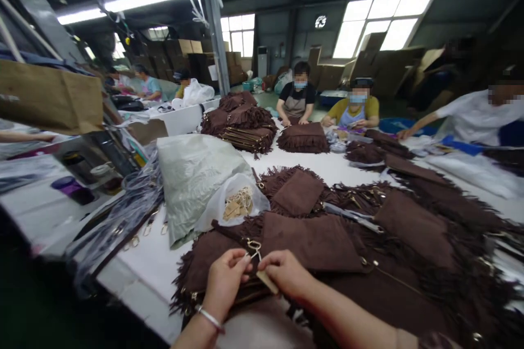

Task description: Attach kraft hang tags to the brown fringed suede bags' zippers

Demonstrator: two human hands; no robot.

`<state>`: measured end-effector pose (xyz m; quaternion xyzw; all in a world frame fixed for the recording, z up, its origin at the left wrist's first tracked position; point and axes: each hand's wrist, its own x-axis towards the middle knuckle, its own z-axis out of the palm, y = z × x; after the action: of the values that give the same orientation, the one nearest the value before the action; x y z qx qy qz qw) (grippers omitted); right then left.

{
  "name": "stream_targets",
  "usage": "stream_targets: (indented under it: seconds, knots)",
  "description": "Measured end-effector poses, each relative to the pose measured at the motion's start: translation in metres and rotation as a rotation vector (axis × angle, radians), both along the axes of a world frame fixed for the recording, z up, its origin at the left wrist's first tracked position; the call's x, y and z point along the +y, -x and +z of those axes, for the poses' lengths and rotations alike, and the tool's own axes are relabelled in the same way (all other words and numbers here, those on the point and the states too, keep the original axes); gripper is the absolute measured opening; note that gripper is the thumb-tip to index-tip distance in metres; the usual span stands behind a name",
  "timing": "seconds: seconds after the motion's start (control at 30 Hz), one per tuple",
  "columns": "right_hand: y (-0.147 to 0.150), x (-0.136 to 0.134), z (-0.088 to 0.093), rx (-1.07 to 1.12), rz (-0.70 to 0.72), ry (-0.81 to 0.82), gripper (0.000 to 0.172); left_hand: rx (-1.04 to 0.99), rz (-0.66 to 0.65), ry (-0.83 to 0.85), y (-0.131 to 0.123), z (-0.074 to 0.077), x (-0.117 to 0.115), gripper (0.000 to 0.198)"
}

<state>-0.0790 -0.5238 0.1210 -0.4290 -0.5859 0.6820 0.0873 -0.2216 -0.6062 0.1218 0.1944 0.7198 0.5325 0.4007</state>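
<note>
My left hand [226, 278] is closed in a pinch on one end of a pale string [256, 254]. My right hand [284, 271] is also closed, pinching the string's other side, with a tan hang tag [267, 282] hanging just below its fingers. Between the two hands, the string meets a gold-coloured metal ring [254, 244] on a dark brown fringed bag. Beneath and beyond my hands lie brown fringed bags [311, 234], overlapping one another. A clear plastic bag [210, 210] beyond my left hand holds a heap of tan tags [238, 203] with strings.
A greenish-white sack [196, 174] stands left of the tags. Plastic-wrapped straps [123, 229] lie along the table's left side. Stacked brown bags [241, 122] rise at the back. Co-workers [301, 92] sit across the white table [339, 163]; one in white reaches in from the right.
</note>
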Motion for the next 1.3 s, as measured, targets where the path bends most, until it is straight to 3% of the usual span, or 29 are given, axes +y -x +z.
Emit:
stream_targets:
  seconds: [0.1, 0.17, 0.27, 0.37, 0.5, 0.7, 1.0, 1.3]
  knots:
    - [0.019, -0.013, -0.005, 0.010, -0.043, -0.013, 0.016, -0.112, 0.050, -0.041, -0.001, 0.000, -0.005, 0.036]
    - [0.026, -0.018, -0.007, 0.037, -0.086, -0.004, 0.023, -0.211, 0.053, -0.075, -0.006, 0.005, -0.009, 0.041]
    - [0.029, -0.024, -0.008, 0.065, -0.160, 0.036, 0.029, -0.320, 0.045, -0.078, -0.017, 0.011, -0.016, 0.044]
    - [0.030, -0.026, -0.010, 0.064, -0.220, 0.043, 0.023, -0.355, 0.046, -0.054, -0.026, 0.012, -0.022, 0.045]
    - [0.027, -0.027, -0.012, 0.067, -0.238, -0.014, 0.019, -0.321, 0.028, 0.014, -0.026, 0.012, -0.025, 0.042]
    - [0.014, -0.028, -0.008, 0.067, -0.121, -0.097, 0.025, -0.249, -0.036, 0.134, -0.024, 0.007, -0.028, 0.031]
    - [0.011, -0.027, 0.000, -0.006, -0.033, -0.144, 0.030, -0.239, 0.006, 0.093, -0.024, 0.001, -0.035, 0.022]
    - [0.015, -0.026, -0.018, -0.035, -0.093, -0.068, 0.030, -0.087, -0.061, 0.120, -0.031, 0.004, -0.034, 0.014]
